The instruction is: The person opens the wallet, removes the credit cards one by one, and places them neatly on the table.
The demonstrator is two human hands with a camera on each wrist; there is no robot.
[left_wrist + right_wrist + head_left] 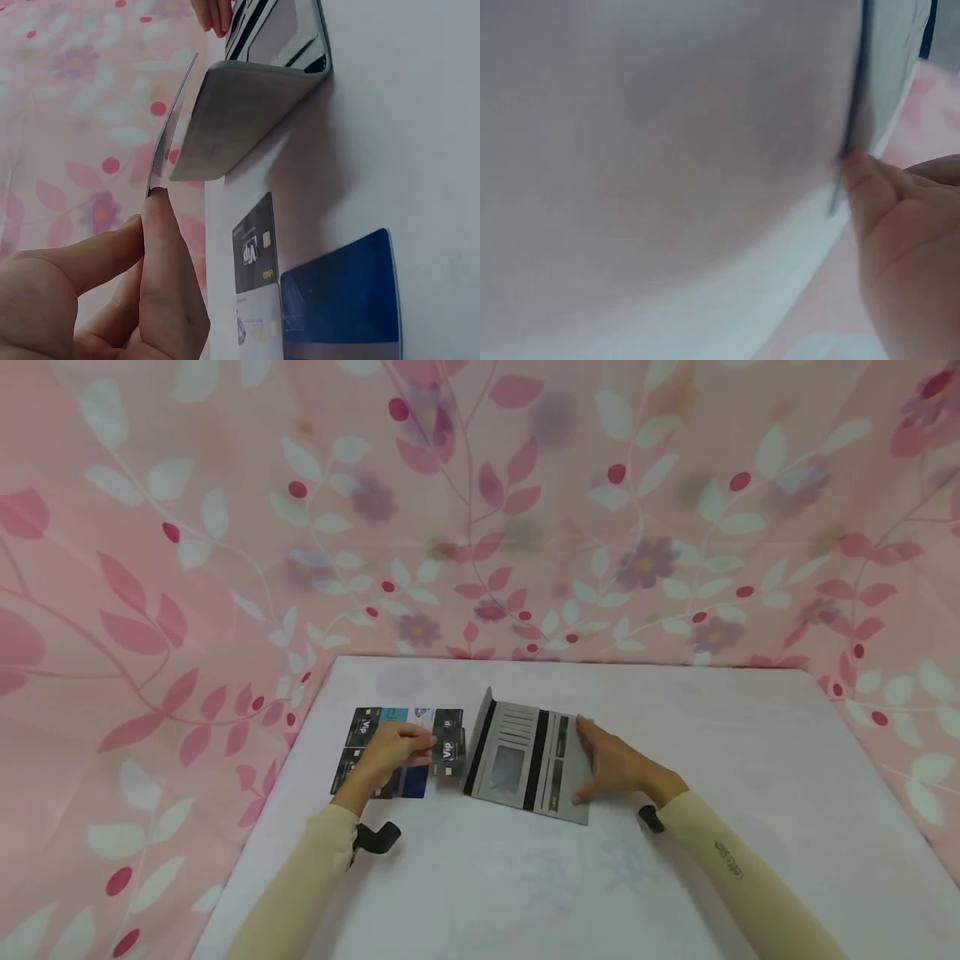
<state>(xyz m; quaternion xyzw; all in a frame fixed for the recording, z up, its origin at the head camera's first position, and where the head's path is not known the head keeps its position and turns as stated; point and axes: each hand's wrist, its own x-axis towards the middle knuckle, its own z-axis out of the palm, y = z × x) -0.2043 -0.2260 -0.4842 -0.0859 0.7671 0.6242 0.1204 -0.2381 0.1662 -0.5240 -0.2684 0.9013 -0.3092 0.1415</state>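
My left hand (393,750) pinches a black VIP card (449,758) between thumb and fingers, just left of the wallet. In the left wrist view the pinched card appears nearly edge-on, above the table and beside the wallet's raised flap (240,112). The grey wallet (517,714) lies spread open, with card slots and a clear window facing up and its left flap standing. My right hand (618,762) holds the wallet's right edge, fingers toward the far corner and thumb nearer me. Black cards show in two slots of its right panel.
Left of the wallet, several cards lie in two rows, including a black VIP card (363,725) and a dark blue card (415,782), partly covered by my left hand. The white table (510,877) meets a pink floral cloth (480,510) behind it.
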